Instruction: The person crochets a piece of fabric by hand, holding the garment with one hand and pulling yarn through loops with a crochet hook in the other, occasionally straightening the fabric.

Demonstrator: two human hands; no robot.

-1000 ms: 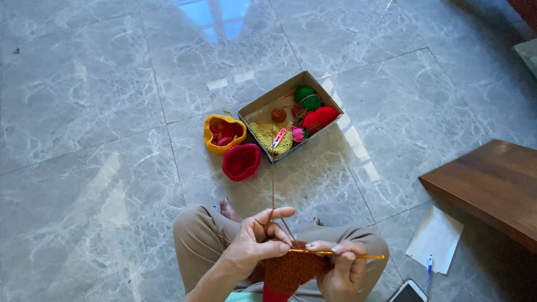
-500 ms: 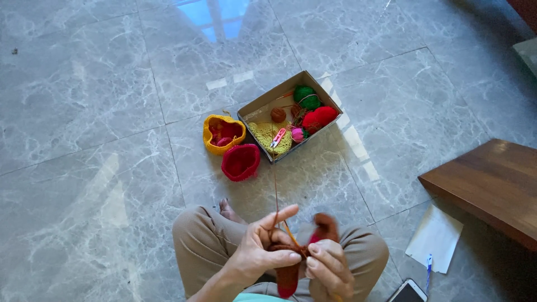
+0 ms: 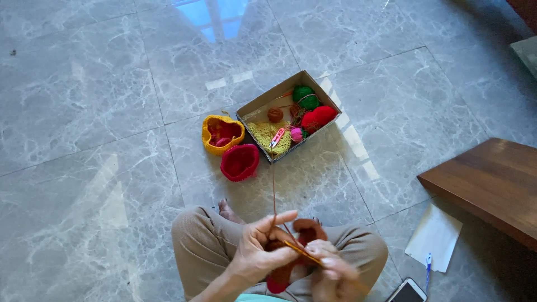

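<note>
Sitting on the grey marble floor [image 3: 100,100] with legs crossed, the person is in the middle of a crochet stitch, and I judge the work is at the step of pulling a loop through. Well ahead of the hands stands an open cardboard box [image 3: 253,109] with balls of yarn, and just beside it, to its left, are a yellow crochet basket [image 3: 208,140] and a red crochet bowl [image 3: 239,162]. The brown crochet piece [image 3: 306,229] lies in the lap, between both hands and touching them. The left hand [image 3: 258,253] is closed on the piece, with the forefinger raised to keep the brown yarn strand [image 3: 274,193] tight; this strand runs forward to the box. The right hand [image 3: 331,274] is clenched around the orange crochet hook [image 3: 302,253]. The next move probably needs a steady strand and a small turn of the hook. Compared with half a second ago, the hands have come a little lower and the hook shows more clearly.
</note>
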